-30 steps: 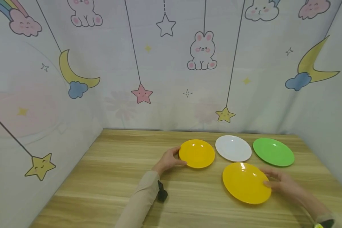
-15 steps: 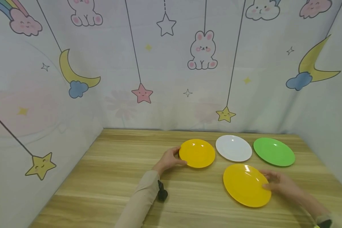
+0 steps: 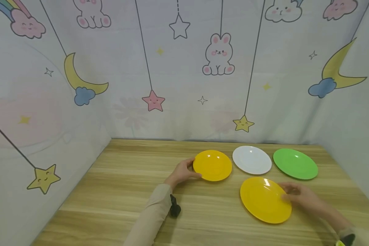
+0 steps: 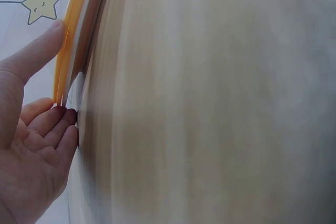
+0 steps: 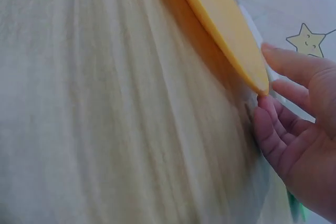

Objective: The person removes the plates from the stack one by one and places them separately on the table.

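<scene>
My left hand point(image 3: 182, 173) holds a smaller yellow plate point(image 3: 212, 165) by its left rim, thumb near and fingers farther round. In the left wrist view, that plate point(image 4: 76, 30) shows edge-on, with the thumb on its face side and fingertips at the lower edge. With my right hand point(image 3: 299, 196) I grip a larger yellow plate point(image 3: 265, 200) at its right rim, thumb on top. Seen from the right wrist, the larger plate point(image 5: 226, 30) casts a shadow on the wood beneath it, and its edge lies between thumb and fingers.
Behind the larger yellow plate, a white plate point(image 3: 252, 160) and a green plate point(image 3: 295, 164) lie side by side on the wooden table point(image 3: 135, 171). Cloth walls point(image 3: 184, 85) with printed stars, moons and rabbits enclose its back and sides.
The larger yellow plate has dipped slightly toward me at its near edge, and my right hand has shifted a little left. The left hand and the other plates stay where they were.
</scene>
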`<state>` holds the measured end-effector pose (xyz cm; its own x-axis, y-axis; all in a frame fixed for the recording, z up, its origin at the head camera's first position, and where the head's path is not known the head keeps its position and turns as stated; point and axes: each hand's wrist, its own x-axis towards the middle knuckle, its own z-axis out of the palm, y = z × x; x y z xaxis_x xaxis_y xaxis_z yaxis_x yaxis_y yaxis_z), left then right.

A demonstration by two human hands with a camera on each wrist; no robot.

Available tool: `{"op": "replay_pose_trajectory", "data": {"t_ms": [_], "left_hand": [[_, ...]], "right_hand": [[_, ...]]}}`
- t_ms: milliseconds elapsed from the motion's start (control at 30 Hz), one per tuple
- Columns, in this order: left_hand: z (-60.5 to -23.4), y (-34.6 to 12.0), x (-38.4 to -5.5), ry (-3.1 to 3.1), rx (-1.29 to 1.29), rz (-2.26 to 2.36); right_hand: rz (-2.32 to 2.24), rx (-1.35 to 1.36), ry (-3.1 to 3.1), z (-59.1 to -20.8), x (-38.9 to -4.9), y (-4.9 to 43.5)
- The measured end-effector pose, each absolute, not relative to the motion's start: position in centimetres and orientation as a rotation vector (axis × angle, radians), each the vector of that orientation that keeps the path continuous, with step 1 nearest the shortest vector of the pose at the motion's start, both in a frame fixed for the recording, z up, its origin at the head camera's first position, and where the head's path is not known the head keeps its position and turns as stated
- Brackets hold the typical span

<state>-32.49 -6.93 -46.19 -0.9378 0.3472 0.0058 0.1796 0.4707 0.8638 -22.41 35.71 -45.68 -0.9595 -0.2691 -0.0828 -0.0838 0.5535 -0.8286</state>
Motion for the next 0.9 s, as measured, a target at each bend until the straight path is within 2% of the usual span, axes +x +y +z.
{"op": "replay_pose_trajectory", "data": {"t_ms": [233,567,900], "left_hand": [[-46.3,-7.0,-32.5,2.539,0.448,1.458],[-46.1,-7.1,-32.6,2.562,0.46,1.436],[-46.3,-7.1,-32.8,2.55,0.454,1.444]], "right_hand": [[-1.308,-0.193,2.731,-44.3,-24.1,33.3],[-1.51,-0.2,2.376,-43.3,-27.6,26.4],[-1.626,-0.027,2.308,-43.0,-29.4,21.6]]}}
